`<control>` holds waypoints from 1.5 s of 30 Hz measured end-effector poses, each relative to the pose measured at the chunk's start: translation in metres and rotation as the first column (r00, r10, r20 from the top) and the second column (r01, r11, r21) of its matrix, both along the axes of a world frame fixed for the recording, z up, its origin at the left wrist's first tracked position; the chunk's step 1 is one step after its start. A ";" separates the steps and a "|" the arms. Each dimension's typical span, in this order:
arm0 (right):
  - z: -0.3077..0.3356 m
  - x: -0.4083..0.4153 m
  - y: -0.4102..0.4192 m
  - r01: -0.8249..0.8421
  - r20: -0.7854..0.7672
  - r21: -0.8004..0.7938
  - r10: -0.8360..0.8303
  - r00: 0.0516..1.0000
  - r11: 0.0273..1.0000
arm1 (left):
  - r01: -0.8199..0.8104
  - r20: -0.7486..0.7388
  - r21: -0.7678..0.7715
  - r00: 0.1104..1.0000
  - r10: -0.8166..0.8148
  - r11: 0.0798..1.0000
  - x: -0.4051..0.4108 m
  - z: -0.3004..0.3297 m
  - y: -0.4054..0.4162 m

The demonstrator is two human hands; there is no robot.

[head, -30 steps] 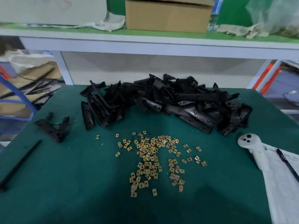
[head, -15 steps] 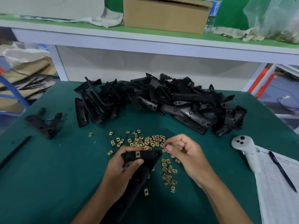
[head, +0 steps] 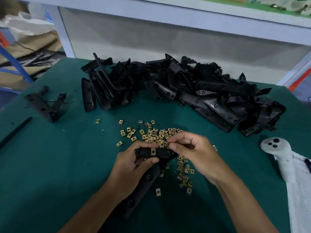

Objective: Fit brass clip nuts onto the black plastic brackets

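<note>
Now our left hand [head: 134,163] gripped the long black plastic bracket [head: 148,175]; right hand [head: 193,153] pinched a small brass clip nut [head: 167,145]. Misaligned, it could slip and drop.

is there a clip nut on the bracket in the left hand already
Yes, one. A brass clip nut sits on the bracket beside its round boss, above the left hand's thumb. The right hand pinches another.
</note>
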State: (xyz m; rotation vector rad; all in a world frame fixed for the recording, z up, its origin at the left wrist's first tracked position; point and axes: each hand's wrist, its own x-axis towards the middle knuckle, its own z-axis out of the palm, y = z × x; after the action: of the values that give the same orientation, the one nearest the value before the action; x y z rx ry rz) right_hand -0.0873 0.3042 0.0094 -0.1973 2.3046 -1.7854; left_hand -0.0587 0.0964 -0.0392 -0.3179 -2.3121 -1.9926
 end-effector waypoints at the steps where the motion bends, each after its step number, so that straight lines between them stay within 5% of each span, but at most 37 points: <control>1: 0.000 0.001 0.000 0.006 0.011 -0.013 -0.005 1.000 1.000 | 0.003 0.000 0.005 1.000 -0.003 1.000 0.001 0.001 0.000; 9: -0.003 0.003 0.002 0.002 0.046 -0.008 -0.001 0.999 1.000 | 0.017 -0.080 -0.053 0.997 -0.022 0.998 0.002 0.002 0.001; 20: 0.010 0.006 0.018 -0.133 0.053 0.196 0.125 0.991 0.972 | 0.124 -0.104 -0.141 0.985 -0.139 0.982 0.001 0.003 0.002; 28: -0.007 0.020 0.016 -0.048 0.043 0.057 0.046 0.998 0.997 | 0.126 -0.115 -0.140 0.983 -0.143 0.982 0.002 0.003 -0.001; 35: -0.016 0.030 0.007 0.018 -0.037 0.011 -0.017 0.999 1.000 | 0.103 -0.090 -0.089 0.990 -0.111 0.991 0.000 -0.001 -0.003; 45: -0.026 0.036 0.005 0.045 -0.287 0.205 0.016 0.958 0.978 | 0.138 -0.077 -0.025 0.987 -0.139 0.990 0.000 -0.001 -0.003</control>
State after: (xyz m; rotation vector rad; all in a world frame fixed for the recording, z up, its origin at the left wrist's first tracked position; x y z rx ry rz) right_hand -0.0511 0.3093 -0.0163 -0.4307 2.6806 -1.5929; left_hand -0.0587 0.0935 -0.0401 -0.5628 -2.3210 -1.9793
